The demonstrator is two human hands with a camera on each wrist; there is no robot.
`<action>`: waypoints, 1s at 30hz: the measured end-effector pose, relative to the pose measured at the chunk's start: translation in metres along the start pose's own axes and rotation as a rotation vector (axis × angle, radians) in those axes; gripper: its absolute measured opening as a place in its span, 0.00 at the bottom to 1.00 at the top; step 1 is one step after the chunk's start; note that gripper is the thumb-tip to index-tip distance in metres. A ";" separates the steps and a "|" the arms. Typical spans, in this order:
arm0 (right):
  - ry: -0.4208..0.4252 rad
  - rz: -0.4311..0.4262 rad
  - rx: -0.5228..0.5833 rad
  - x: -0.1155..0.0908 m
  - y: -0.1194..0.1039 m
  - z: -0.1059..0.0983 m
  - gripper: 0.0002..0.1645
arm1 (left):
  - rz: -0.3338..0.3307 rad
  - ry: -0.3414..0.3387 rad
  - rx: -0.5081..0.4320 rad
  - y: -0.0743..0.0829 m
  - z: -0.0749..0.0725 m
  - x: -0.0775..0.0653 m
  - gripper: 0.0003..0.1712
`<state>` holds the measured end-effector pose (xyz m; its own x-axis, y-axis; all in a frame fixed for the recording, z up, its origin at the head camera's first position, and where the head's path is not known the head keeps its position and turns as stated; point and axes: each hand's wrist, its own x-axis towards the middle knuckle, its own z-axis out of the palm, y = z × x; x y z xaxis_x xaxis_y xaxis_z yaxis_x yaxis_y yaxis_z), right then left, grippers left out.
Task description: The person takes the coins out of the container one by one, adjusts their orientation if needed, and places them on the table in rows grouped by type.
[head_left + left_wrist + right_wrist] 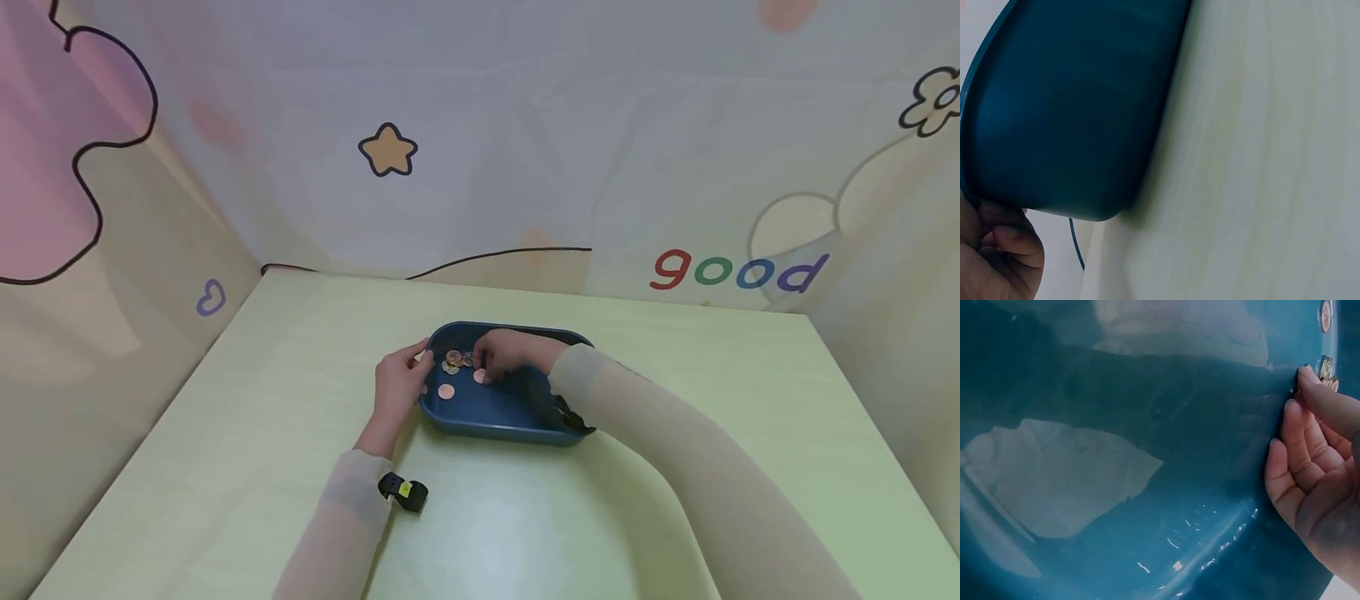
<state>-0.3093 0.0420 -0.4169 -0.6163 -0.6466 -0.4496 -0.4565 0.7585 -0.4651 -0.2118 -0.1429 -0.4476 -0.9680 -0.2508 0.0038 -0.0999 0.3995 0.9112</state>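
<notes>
A dark blue oblong tray (502,432) sits on the table. My left hand (400,382) grips its left end, thumb at the rim; in the left wrist view the fingers curl under the tray's edge. My right hand (506,350) reaches down inside, fingers bent, with a copper-coloured coin (481,377) at the fingertips. In the right wrist view, thumb and index finger come together around a small dark edge. Beside them lies a cluster of gold and copper coins (453,362), and another copper coin (446,392) lies nearer the tray's front.
The pale green table (262,467) extends around the tray. A printed cloth backdrop (480,167) rises behind and at both sides. A black device (405,492) is strapped to the left wrist. Bright reflections show on the tray's glossy inside.
</notes>
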 end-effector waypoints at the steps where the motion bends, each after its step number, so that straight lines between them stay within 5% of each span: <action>1: 0.004 -0.016 -0.010 0.000 0.000 0.000 0.10 | -0.002 0.002 0.001 0.001 0.000 0.000 0.22; 13: 0.011 -0.024 -0.056 0.001 0.000 -0.002 0.04 | -0.023 -0.005 0.002 0.003 -0.001 0.000 0.22; 19: -0.030 -0.065 -0.053 0.003 0.001 -0.002 0.09 | -0.026 -0.010 -0.008 0.002 -0.001 -0.002 0.22; 30: -0.067 -0.024 0.108 0.002 0.001 -0.009 0.10 | 0.035 -0.018 0.010 0.004 -0.003 -0.003 0.22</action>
<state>-0.3162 0.0418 -0.4115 -0.5603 -0.6710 -0.4857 -0.3964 0.7321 -0.5541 -0.2084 -0.1431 -0.4432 -0.9750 -0.2206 0.0282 -0.0680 0.4163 0.9067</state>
